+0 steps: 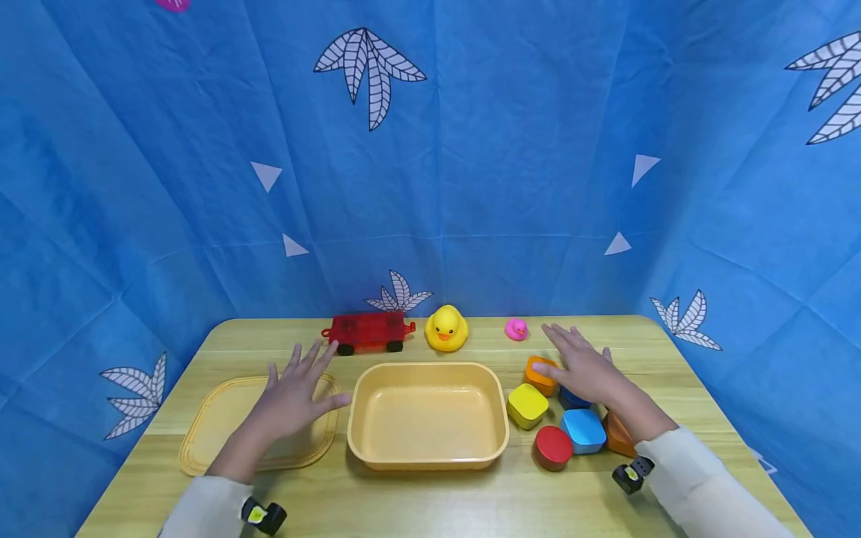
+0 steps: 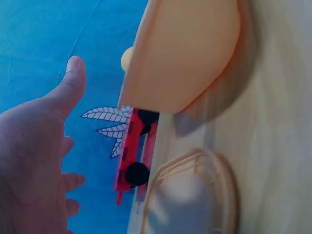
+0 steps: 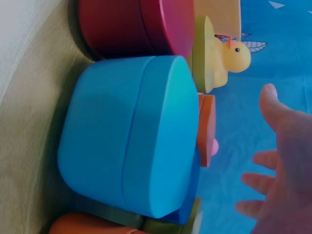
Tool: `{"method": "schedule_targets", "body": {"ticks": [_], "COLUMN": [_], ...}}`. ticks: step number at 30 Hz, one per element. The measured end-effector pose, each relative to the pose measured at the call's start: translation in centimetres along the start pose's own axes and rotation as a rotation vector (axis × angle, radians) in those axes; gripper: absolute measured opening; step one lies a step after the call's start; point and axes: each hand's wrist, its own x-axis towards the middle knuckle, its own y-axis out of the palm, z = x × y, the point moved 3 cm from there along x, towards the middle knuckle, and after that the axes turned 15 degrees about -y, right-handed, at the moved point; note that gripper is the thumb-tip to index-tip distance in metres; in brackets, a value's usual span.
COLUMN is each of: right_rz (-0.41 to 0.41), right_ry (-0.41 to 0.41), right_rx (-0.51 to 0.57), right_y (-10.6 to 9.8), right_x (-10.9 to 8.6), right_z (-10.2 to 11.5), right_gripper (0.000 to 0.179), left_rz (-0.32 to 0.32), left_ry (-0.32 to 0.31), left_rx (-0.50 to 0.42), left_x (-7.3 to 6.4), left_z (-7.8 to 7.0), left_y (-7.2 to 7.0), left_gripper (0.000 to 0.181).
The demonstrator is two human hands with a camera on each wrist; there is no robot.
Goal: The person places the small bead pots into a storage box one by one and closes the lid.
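My left hand [image 1: 291,403] is spread with nothing in it, over the flat tan lid [image 1: 218,418] and left of the tan tub [image 1: 430,461]. In the left wrist view its thumb points up beside the tub's wall [image 2: 190,53]. My right hand [image 1: 587,368], also spread and holding nothing, hovers over a cluster of small lidded containers. These are orange [image 1: 538,366], yellow [image 1: 528,405], red [image 1: 554,447], light blue [image 1: 584,431], dark blue [image 1: 572,400] and brown-orange [image 1: 617,437]. My right forearm partly hides the last two. The light blue container [image 3: 126,136] fills the right wrist view.
Along the back edge stand a red toy wagon [image 1: 368,331] with black wheels, a yellow rubber duck [image 1: 446,329] and a small pink duck [image 1: 516,329]. A blue patterned cloth [image 1: 504,149] hangs behind and beside the wooden table [image 1: 377,508].
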Motion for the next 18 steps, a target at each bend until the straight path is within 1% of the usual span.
{"method": "schedule_targets", "body": {"ticks": [2,4,10,15,18], "right_rz": [0.012,0.027,0.079,0.107,0.124], "right_ry": [-0.016,-0.028,-0.051,-0.074,-0.089], "right_rx": [0.022,0.048,0.107,0.12,0.143], "right_y": [0.2,0.3,0.7,0.8,0.7], "right_x": [0.1,0.2,0.6,0.7,0.6], "right_z": [-0.1,-0.3,-0.6,-0.9,-1.2], "right_gripper": [0.086,0.085,0.086,0.085,0.085], "left_rz": [-0.003,0.01,0.095,0.136,0.161], "left_ry": [0.016,0.029,0.063,0.099,0.096], "left_rx": [-0.011,-0.034,-0.141,-0.212,-0.238], "left_x": [-0.3,-0.7,-1.9,-2.6,-2.8], "left_z": [-0.1,-0.3,-1.0,-1.5,-1.8], "left_y": [0.5,0.9,2.1,2.9,3.4], "left_gripper": [0.101,0.103,0.106,0.106,0.109]}}
